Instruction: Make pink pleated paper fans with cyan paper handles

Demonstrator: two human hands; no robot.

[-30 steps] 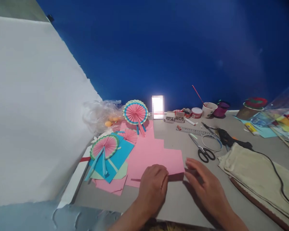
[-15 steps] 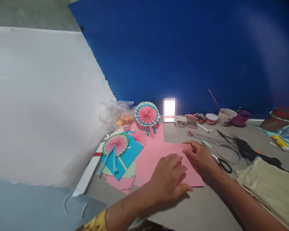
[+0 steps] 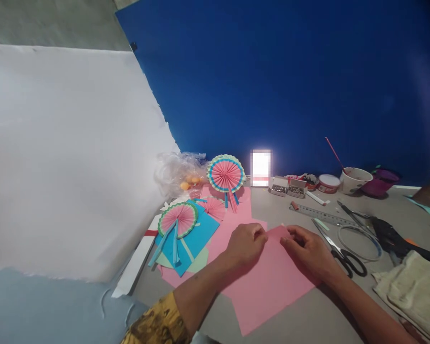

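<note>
A pink paper sheet [image 3: 268, 286] lies on the grey table [image 3: 308, 320], turned at an angle, its far corner lifted. My left hand [image 3: 246, 243] pinches that far edge from the left, fingers closed on the paper. My right hand [image 3: 306, 248] pinches the same edge from the right, fingers curled on it. More pink sheets [image 3: 243, 210] lie under it. Finished pink paper fans sit to the left: one with a green rim [image 3: 178, 219] on blue paper [image 3: 197, 234], one with a blue rim [image 3: 226, 175] standing further back.
Black-handled scissors [image 3: 344, 253], a ruler [image 3: 318, 216], a wire ring [image 3: 360, 236] and a glue gun [image 3: 394, 236] lie right of my hands. A folded cloth [image 3: 412, 286] sits at the right edge. Staple boxes [image 3: 287, 187], small pots and a cup [image 3: 354, 180] line the blue wall. A white sheet [image 3: 64, 157] stands left.
Both hands moved from lying flat on the pink sheet to pinching its far edge. The sheet has turned and slid toward me. The view shifted left.
</note>
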